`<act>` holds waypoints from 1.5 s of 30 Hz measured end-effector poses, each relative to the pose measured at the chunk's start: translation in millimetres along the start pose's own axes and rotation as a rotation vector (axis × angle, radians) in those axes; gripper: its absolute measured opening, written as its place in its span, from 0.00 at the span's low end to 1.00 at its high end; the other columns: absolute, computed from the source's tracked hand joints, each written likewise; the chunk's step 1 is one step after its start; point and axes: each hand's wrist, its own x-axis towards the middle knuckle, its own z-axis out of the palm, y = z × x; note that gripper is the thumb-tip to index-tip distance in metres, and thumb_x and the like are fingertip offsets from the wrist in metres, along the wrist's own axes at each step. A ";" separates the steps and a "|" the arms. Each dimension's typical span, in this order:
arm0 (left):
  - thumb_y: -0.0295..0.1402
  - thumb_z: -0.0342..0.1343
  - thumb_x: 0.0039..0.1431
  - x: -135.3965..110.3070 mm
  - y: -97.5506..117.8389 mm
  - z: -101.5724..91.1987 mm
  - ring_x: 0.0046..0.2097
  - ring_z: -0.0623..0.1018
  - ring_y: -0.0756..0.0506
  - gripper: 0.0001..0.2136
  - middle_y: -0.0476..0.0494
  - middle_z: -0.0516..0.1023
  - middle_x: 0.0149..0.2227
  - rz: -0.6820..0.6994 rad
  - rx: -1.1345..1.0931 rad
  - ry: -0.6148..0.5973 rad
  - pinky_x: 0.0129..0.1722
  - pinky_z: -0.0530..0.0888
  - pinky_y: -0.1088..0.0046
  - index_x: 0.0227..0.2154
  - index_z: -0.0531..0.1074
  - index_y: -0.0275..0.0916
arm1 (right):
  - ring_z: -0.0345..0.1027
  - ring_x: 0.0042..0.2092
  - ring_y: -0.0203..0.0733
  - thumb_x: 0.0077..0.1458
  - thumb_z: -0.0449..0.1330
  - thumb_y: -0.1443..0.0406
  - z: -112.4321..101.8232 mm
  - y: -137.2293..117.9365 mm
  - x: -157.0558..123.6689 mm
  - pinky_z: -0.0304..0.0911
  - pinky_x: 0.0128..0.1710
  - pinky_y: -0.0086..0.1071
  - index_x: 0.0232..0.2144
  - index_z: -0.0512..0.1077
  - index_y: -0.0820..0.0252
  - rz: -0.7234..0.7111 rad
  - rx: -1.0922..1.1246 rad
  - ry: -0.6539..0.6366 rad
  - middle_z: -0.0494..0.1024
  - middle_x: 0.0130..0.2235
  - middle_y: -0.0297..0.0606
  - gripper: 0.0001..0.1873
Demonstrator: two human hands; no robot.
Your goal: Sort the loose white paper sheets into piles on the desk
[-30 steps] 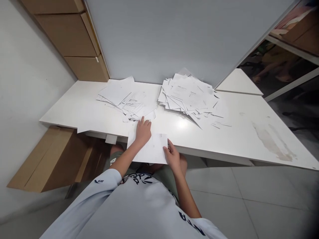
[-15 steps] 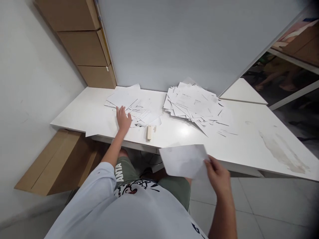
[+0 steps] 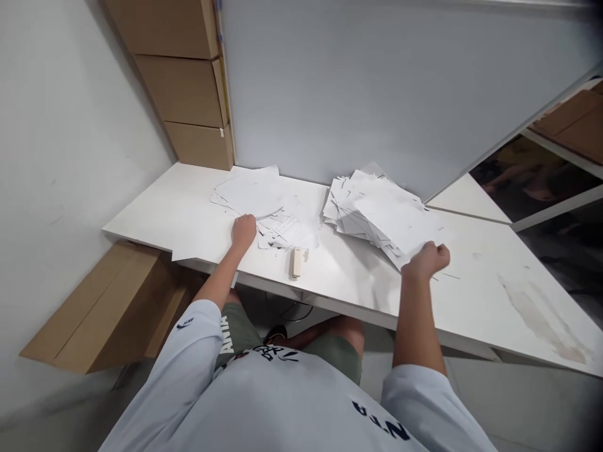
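My left hand [image 3: 244, 231] is closed at the near edge of a white paper sheet [image 3: 249, 193], its fingers curled over it, on the left group of papers. The sheet's right edge curves up slightly. My right hand [image 3: 426, 259] pinches the near right corner of another paper sheet [image 3: 393, 216], which lies over the large untidy paper pile [image 3: 340, 216]. Between the hands, closer to the left, are loose strips and scraps of paper [image 3: 292, 232]. A small cream oblong object [image 3: 296, 263], perhaps a stapler, sits near the table's front edge.
The white table [image 3: 188, 213] runs along a grey panel [image 3: 377, 94]. Stacked cardboard boxes [image 3: 195, 144] stand at the back left. An open cardboard box [image 3: 94, 301] is below the table's left end. A brownish stain [image 3: 541, 314] marks the right side.
My right hand has carried its sheet forward from above my lap onto the large pile. My left hand has gone from spread fingers to a closed grip on a sheet.
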 end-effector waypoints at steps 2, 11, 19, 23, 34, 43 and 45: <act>0.25 0.37 0.66 -15.6 -0.1 -8.4 0.46 0.77 0.36 0.18 0.27 0.78 0.38 -0.008 -0.002 0.004 0.50 0.67 0.58 0.40 0.74 0.28 | 0.68 0.51 0.64 0.60 0.35 0.52 22.0 -9.6 -6.7 0.66 0.47 0.58 0.62 0.50 0.70 0.171 -0.022 0.078 0.65 0.51 0.67 0.36; 0.31 0.44 0.66 -122.8 27.1 -22.1 0.61 0.68 0.36 0.18 0.31 0.71 0.58 -0.073 -0.030 -0.012 0.60 0.63 0.53 0.53 0.70 0.33 | 0.62 0.58 0.53 0.57 0.49 0.52 110.0 -99.5 -125.9 0.60 0.58 0.51 0.62 0.53 0.60 -0.124 0.021 -0.240 0.61 0.60 0.54 0.34; 0.30 0.48 0.62 -201.4 52.5 -39.6 0.67 0.59 0.33 0.23 0.33 0.63 0.65 -0.111 -0.107 -0.089 0.66 0.51 0.47 0.60 0.64 0.36 | 0.51 0.64 0.53 0.62 0.50 0.60 248.1 -225.9 -150.4 0.49 0.63 0.43 0.62 0.55 0.74 -0.690 -0.332 -1.032 0.60 0.63 0.58 0.31; 0.28 0.51 0.58 -220.6 41.1 -36.1 0.69 0.54 0.31 0.24 0.34 0.63 0.64 -0.209 -0.325 0.007 0.66 0.49 0.45 0.58 0.67 0.41 | 0.58 0.58 0.56 0.64 0.49 0.59 262.7 -245.0 -175.5 0.55 0.55 0.45 0.57 0.63 0.74 -0.787 -0.557 -1.032 0.66 0.57 0.60 0.26; 0.39 0.50 0.59 -215.9 10.6 -8.5 0.54 0.74 0.40 0.18 0.34 0.71 0.54 -0.895 -1.284 0.414 0.52 0.71 0.60 0.51 0.66 0.40 | 0.68 0.47 0.46 0.68 0.41 0.64 216.9 -225.7 -173.5 0.60 0.40 0.34 0.55 0.66 0.64 -0.946 -0.564 -1.026 0.66 0.57 0.52 0.21; 0.42 0.61 0.46 -198.4 30.4 -18.4 0.42 0.79 0.43 0.15 0.43 0.78 0.39 -0.938 -1.733 0.396 0.39 0.71 0.70 0.36 0.72 0.40 | 0.71 0.42 0.42 0.66 0.41 0.70 246.5 -246.1 -182.3 0.60 0.36 0.30 0.47 0.69 0.67 -0.997 -0.845 -1.048 0.72 0.48 0.52 0.18; 0.42 0.61 0.46 -199.4 31.4 -21.5 0.42 0.79 0.44 0.15 0.43 0.78 0.39 -0.940 -1.767 0.378 0.39 0.70 0.70 0.36 0.71 0.40 | 0.70 0.43 0.41 0.65 0.42 0.72 240.3 -248.8 -182.3 0.58 0.37 0.29 0.45 0.70 0.68 -1.039 -0.843 -1.070 0.72 0.47 0.52 0.18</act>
